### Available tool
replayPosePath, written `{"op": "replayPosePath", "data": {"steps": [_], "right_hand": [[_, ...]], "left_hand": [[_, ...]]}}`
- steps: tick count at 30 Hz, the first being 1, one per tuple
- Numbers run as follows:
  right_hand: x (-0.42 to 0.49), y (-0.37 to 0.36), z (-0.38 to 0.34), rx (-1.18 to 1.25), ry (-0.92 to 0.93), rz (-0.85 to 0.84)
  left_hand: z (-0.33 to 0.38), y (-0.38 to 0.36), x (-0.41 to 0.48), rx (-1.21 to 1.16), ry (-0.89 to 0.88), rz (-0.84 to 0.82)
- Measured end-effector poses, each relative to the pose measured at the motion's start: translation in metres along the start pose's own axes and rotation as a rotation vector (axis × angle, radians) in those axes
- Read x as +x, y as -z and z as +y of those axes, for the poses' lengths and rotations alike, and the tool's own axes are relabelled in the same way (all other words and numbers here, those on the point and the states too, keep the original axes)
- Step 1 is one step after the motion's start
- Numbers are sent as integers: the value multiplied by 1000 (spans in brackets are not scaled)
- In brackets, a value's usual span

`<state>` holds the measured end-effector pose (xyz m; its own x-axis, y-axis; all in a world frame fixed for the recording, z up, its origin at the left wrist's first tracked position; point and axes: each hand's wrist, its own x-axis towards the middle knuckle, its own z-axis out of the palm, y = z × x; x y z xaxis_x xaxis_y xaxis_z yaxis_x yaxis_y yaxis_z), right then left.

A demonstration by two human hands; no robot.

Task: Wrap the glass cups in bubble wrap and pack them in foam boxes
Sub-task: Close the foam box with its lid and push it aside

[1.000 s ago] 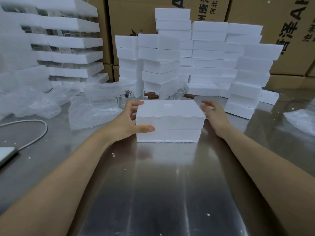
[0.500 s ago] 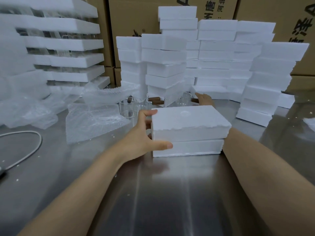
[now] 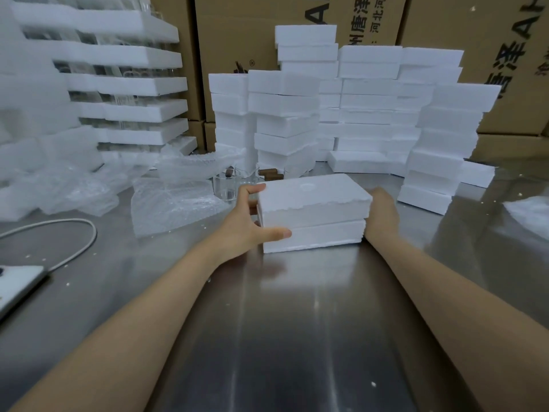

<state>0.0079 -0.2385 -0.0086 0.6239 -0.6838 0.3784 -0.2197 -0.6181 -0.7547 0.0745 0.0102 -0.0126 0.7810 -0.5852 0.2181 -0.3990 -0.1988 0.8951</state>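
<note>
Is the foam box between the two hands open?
No, the lid sits closed on the foam box, whose end the left hand grips.

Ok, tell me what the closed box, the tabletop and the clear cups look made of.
The foam box: white expanded polystyrene by the look, matte, with a crumbly torn edge. The tabletop: probably stainless steel, brushed, with streaky reflections. The cups: see-through, likely glass, though clear plastic can't be excluded.
</note>
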Motion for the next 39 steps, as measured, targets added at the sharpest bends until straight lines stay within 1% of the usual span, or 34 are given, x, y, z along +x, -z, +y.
{"op": "replayPosePath", "data": {"steps": [1, 2, 4, 8, 11, 12, 13, 14, 15, 16, 17, 18, 20, 21, 23, 25, 27, 29, 31, 34, 36, 37, 39], "right_hand": [[-6, 8, 2, -10, -38, 32], [-12, 16, 10, -40, -23, 64], [-25, 34, 23, -5, -14, 116], [-41, 59, 41, 95, -102, 273], [-44, 69, 42, 153, -177, 301], [-46, 70, 38, 139, -189, 317], [-47, 71, 33, 84, -180, 357], [-51, 73, 25, 17, -133, 410], [-53, 73, 18, 0, -34, 446], [-55, 73, 8, 64, 90, 438], [-58, 71, -1, 177, 189, 373], [-61, 67, -9, 277, 236, 262], [-70, 55, -18, 334, 223, -3], [-73, 47, -19, 340, 191, -99], [-74, 37, -15, 370, 126, -190], [-70, 39, -9, 395, 112, -273], [-64, 45, -1, 395, 121, -431], [-62, 50, 6, 345, 151, -566], [-60, 49, 8, 308, 185, -621], [-55, 49, 7, 343, 193, -641], [-56, 50, 9, 313, 213, -608], [-57, 49, 9, 281, 227, -574], [-62, 48, 7, 227, 240, -504]], "left_hand": [[0, 0, 0, -4, 3, 4], [1, 0, -1, -9, 5, 8], [0, 1, -2, -18, 13, 17], [3, -1, -4, -21, 26, 27], [4, -1, -6, -32, 29, 38], [4, -2, -8, -37, 29, 36], [4, -2, -9, -40, 29, 32], [4, -2, -11, -43, 28, 26], [4, -1, -12, -48, 28, 18], [4, 0, -13, -54, 30, 7], [5, 1, -13, -56, 32, -8], [6, 2, -14, -57, 35, -24], [8, 4, -15, -63, 47, -50], [9, 6, -15, -65, 55, -57], [9, 8, -16, -66, 63, -74], [10, 10, -18, -71, 62, -90], [8, 12, -18, -104, 58, -99], [5, 15, -18, -141, 39, -114], [2, 17, -19, -158, 21, -138], [1, 16, -19, -156, 13, -141], [3, 9, -17, -108, 30, -46], [3, 4, -16, -29, 26, 33], [1, -4, -12, 227, -16, 189]]}}
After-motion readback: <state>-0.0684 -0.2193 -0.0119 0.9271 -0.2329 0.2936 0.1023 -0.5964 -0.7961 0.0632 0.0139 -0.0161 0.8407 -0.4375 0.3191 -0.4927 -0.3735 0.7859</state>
